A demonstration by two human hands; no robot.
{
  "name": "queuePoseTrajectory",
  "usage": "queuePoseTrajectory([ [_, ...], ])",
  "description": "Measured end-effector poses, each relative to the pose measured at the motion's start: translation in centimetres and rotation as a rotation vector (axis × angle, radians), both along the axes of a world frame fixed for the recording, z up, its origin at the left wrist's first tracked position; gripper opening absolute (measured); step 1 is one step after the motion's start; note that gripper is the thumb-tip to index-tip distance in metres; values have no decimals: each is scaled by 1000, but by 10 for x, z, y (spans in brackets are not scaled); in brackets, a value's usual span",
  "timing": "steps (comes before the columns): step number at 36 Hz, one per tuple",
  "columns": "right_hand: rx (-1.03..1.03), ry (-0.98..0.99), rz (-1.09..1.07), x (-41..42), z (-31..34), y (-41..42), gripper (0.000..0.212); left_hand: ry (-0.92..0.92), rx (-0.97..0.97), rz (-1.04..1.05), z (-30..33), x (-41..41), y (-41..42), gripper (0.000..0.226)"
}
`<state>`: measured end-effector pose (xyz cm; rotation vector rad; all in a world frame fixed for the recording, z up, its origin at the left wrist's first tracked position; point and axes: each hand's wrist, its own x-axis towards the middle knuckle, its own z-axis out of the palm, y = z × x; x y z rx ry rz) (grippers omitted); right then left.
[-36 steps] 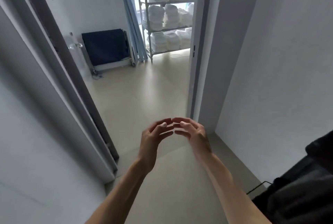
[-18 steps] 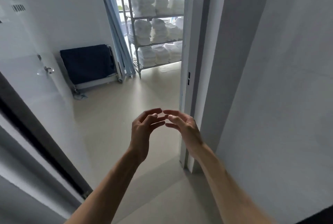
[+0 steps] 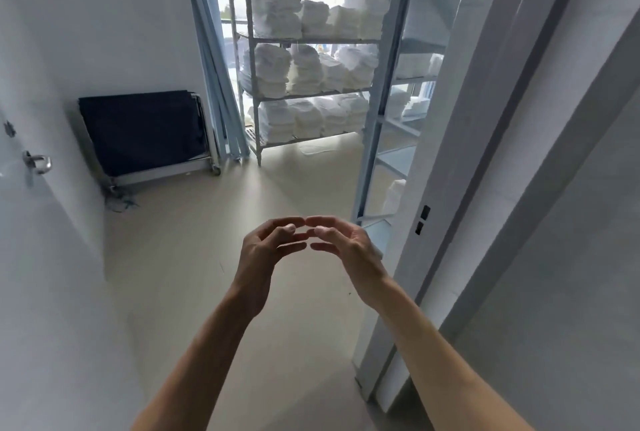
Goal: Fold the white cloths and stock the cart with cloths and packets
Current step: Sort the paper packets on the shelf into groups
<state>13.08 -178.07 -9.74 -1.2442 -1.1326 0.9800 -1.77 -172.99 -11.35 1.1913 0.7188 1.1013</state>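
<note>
The white cloths [image 3: 304,70] sit folded in stacks on a metal shelving rack [image 3: 254,98] at the far end of the room, filling three of its tiers; the top tier looks bare. The rack stands in front of a bright window, and a second rack [image 3: 405,111] to its right (partly hidden behind the door frame) carries a few more white bundles.

My left hand [image 3: 258,254] and right hand [image 3: 349,247] are raised in front of me, well apart from the cloths, with bare forearms reaching in from the bottom of the view. Both are empty. The fingers are loosely curved, palms turned toward each other, and the fingertips of the two hands almost meet in the middle; whether they actually touch I cannot tell.

Left of the rack, some long pale panels [image 3: 214,59] lean against the wall. Further left a folded frame with a dark blue cover [image 3: 142,132] rests on castors on the beige floor [image 3: 194,257]. A door with a metal handle [image 3: 38,163] stands at my left, and the white door frame [image 3: 446,167] rises at my right.
</note>
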Motion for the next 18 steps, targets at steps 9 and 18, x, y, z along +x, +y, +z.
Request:
queuePoseTrajectory([
  [9,-15,9,-62,34,10,122,22,2,1,-112,6,30,134,22],
  [18,3,100,-26,108,-16,274,22,60,1,-77,-4,95,270,29],
])
